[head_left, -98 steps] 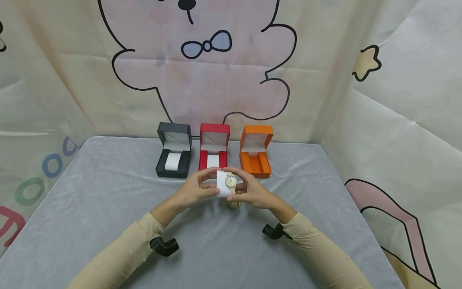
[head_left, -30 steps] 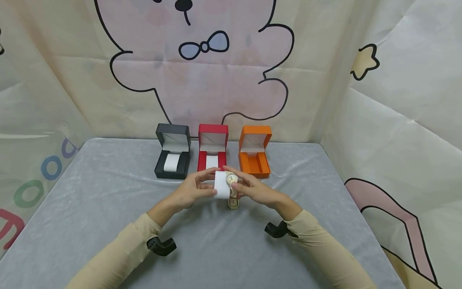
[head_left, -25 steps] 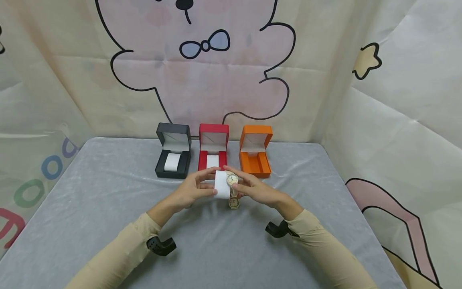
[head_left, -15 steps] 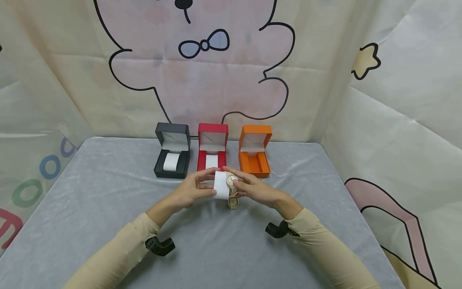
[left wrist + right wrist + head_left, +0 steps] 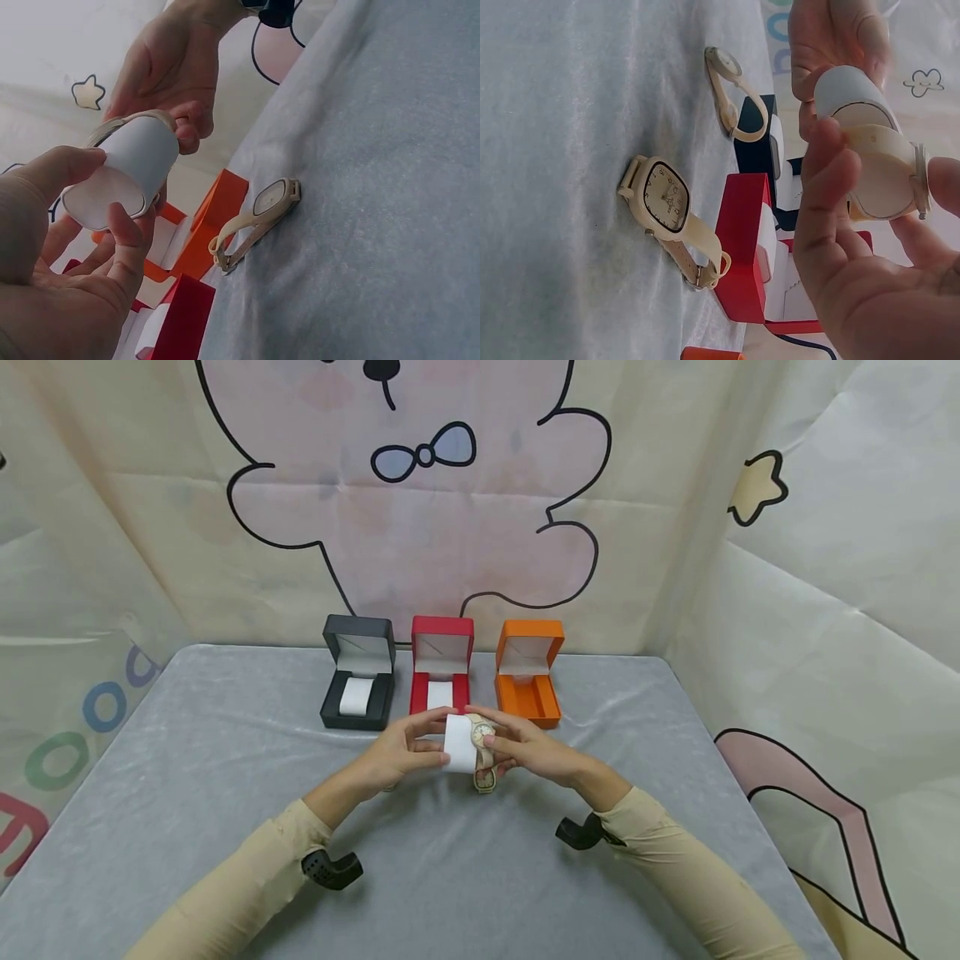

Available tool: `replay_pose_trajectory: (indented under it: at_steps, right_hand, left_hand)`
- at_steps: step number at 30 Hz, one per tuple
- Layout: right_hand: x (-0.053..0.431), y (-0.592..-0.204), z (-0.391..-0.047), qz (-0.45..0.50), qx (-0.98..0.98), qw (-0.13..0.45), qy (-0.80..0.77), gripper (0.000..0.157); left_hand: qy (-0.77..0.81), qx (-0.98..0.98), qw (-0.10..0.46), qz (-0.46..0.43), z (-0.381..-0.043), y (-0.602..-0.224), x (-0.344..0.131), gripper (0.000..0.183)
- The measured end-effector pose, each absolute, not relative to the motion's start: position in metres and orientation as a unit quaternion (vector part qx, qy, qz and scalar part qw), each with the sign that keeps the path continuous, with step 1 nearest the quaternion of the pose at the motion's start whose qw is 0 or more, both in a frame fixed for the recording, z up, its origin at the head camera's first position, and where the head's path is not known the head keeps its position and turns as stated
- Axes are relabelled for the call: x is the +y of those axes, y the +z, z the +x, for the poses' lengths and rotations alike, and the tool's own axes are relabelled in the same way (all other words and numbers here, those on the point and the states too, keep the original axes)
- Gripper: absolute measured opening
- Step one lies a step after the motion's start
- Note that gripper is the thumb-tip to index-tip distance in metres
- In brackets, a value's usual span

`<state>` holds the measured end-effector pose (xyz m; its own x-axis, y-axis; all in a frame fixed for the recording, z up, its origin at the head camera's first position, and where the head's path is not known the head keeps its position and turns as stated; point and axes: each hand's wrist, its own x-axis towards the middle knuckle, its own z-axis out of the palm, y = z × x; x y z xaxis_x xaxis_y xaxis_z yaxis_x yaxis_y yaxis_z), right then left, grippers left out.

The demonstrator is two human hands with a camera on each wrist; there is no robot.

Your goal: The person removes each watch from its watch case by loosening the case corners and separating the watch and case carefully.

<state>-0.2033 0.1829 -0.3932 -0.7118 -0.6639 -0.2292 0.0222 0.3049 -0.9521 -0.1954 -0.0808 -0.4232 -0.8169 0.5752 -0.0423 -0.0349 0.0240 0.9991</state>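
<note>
My left hand (image 5: 397, 752) grips the left end of a white watch pillow (image 5: 459, 745), held above the table. A cream wristwatch (image 5: 482, 732) with a round face is looped round the pillow's right end. My right hand (image 5: 532, 752) pinches this watch, thumb at its face and fingers on the strap (image 5: 877, 140), as the right wrist view shows. On the table below lies a second cream watch (image 5: 666, 196) with a rounded-square face. Another cream watch (image 5: 726, 61), round-faced, lies nearer my left hand, mostly hidden by it in the head view.
Three watch boxes with raised lids stand along the back: a dark grey box (image 5: 340, 714), a red box (image 5: 418, 693) and an orange box (image 5: 552, 706). The grey and red boxes hold white pillows; none shows in the orange one. Grey cloth (image 5: 450, 877) covers the table.
The watch now sits at the pillow's right end, where white showed on both sides of it earlier. My right thumb has moved up from the pillow's lower edge to the watch face.
</note>
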Motion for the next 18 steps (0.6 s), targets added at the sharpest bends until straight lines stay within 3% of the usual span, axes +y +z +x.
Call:
replay_pose_trajectory:
  at_steps: [11, 18]
  right_hand:
    - [0.1878, -0.3927, -0.2013, -0.177, 0.708, 0.344, -0.591, 0.059]
    - [0.1879, -0.3927, -0.2012, -0.153, 0.686, 0.333, -0.629, 0.057]
  left_hand:
    - [0.669, 0.68, 0.228, 0.196, -0.196, -0.4242, -0.0832, 0.069]
    - [0.672, 0.68, 0.225, 0.189, -0.194, -0.4234, -0.082, 0.07]
